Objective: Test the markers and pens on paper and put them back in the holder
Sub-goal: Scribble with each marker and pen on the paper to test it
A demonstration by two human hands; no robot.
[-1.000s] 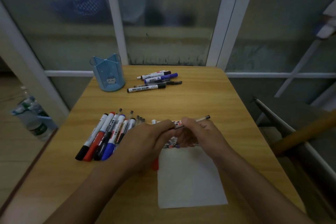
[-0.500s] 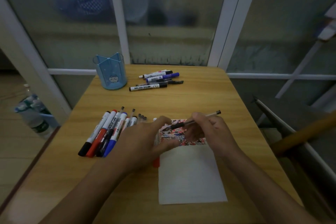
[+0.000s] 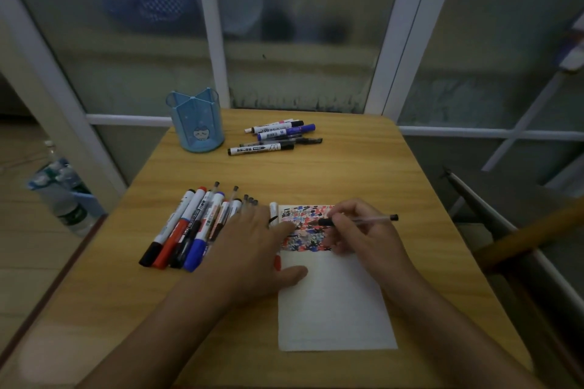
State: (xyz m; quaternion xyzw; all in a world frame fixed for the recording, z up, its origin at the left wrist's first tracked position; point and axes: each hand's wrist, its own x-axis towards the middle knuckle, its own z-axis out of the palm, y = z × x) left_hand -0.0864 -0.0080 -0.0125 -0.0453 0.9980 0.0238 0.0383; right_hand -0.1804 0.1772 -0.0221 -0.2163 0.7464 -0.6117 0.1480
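- Right now I see the right hand (image 3: 357, 230) pinching a thin clear pen (image 3: 360, 220), its tip down on the scribbled upper part of the paper (image 3: 335, 303) and its capped end pointing right.
- My view shows the paper lying flat on the wooden table (image 3: 316, 174), its top band covered in red, blue and black marks, its lower part blank.
- I see the left hand (image 3: 252, 246) spread flat with straight fingers, pressing the paper's left edge and holding nothing; a white marker with a red cap (image 3: 274, 230) lies partly under it.
- Just left of that hand I see a loose row of markers and pens (image 3: 189, 227) with black, red and blue caps.
- Farther back, I see a second group of markers (image 3: 278, 137) lying beside the blue holder (image 3: 197, 123), which stands upright near the table's far left corner.
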